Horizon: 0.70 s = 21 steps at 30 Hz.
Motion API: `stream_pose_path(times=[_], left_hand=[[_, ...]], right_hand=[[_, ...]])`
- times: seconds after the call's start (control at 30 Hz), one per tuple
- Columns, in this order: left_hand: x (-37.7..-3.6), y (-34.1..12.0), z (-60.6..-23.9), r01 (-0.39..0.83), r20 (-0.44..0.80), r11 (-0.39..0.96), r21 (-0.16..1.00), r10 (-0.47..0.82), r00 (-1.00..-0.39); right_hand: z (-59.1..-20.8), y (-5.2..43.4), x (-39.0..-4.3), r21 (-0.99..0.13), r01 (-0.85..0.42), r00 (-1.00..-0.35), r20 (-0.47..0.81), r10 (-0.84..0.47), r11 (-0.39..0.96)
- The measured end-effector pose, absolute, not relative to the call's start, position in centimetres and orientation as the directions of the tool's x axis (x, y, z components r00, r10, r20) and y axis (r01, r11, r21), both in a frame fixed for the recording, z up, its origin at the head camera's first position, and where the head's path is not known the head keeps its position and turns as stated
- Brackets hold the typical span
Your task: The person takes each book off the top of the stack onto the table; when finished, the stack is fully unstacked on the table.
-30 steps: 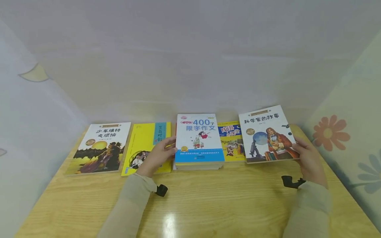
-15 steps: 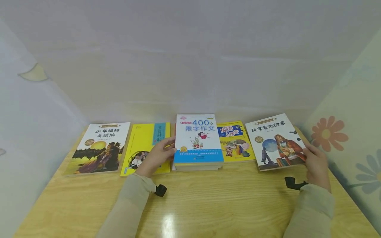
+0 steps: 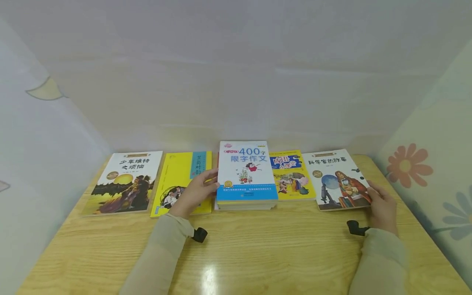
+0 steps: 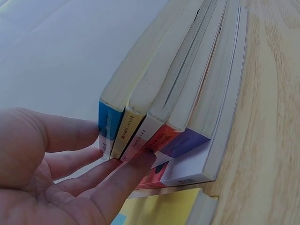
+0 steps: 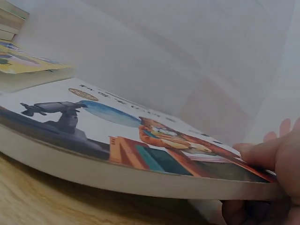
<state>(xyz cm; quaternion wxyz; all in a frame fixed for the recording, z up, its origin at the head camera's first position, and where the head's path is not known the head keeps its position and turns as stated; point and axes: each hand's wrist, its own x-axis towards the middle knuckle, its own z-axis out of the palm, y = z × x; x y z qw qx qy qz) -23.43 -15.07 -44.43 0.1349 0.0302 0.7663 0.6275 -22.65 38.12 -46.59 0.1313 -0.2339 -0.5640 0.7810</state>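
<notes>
Scientist book (image 3: 340,181), tilted on the desk (image 3: 276,246) beside the yellow book (image 3: 293,179), could slap down if the right hand (image 3: 384,209), fingers pinching its edge, slips, while the left hand (image 3: 194,194), fingers loose, touches the stack (image 3: 246,169).

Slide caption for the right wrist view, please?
The right hand grips a white book at one corner, holding that corner above the table, a yellow book nearby.

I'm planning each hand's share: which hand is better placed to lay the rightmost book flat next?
Probably the right hand: it grips the rightmost book by its raised right edge, while the left hand touches the central stack.
</notes>
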Motion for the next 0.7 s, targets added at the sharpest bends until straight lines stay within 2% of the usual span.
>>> stream_pose_path(times=[0.1, 0.23, 0.33, 0.43, 0.6, 0.7], left_hand=[[-23.5, -15.0, -44.4, -0.13, -0.175, 0.206, 0.97, 0.213, -0.961], [-23.5, -15.1, -44.4, -0.122, -0.164, 0.195, 0.973, 0.222, -0.961], [-23.5, -15.2, -44.4, -0.116, -0.159, 0.191, 0.975, 0.224, -0.962], [-23.4, -15.1, -44.4, -0.118, -0.159, 0.187, 0.975, 0.223, -0.962], [-23.3, -15.0, -44.5, -0.126, -0.166, 0.191, 0.974, 0.213, -0.963], [-23.3, -14.9, -44.4, -0.116, -0.16, 0.207, 0.971, 0.213, -0.964]], right_hand=[[-47.0, 37.8, -23.3, -0.96, 0.111, -0.806, -0.238, 0.542, -0.256], [-47.3, 37.4, -23.9, -0.976, 0.198, -0.774, -0.212, 0.597, -0.09], [-47.6, 37.3, -24.1, -0.96, 0.268, -0.77, -0.162, 0.617, 0.082], [-47.7, 37.3, -24.1, -0.925, 0.323, -0.768, -0.133, 0.627, 0.2], [-47.2, 36.9, -23.8, -0.917, 0.34, -0.757, -0.134, 0.639, 0.21], [-46.5, 36.6, -23.5, -0.907, 0.34, -0.731, -0.089, 0.677, 0.248]])
